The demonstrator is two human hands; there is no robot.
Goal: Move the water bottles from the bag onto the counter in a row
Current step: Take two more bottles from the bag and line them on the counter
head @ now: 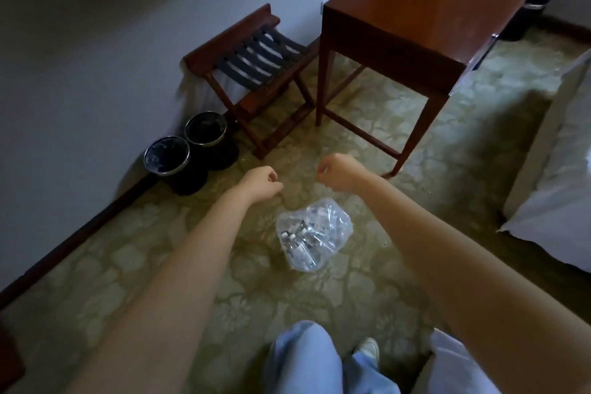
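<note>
A clear plastic bag [315,237] with several water bottles inside lies on the patterned carpet in front of me. My left hand [263,182] hovers above and to the left of the bag, fingers curled shut, holding nothing. My right hand [338,172] hangs above the bag's far side, also curled into a loose fist with nothing in it. Neither hand touches the bag. The wooden desk [412,22] stands beyond, at the upper right, its glossy top bare where visible.
A folding wooden luggage rack [256,73] stands against the wall left of the desk. Two black bins [185,150] sit by the wall. A white bed [556,176] fills the right edge. Another black bin [527,16] stands behind the desk. My legs [307,361] are below.
</note>
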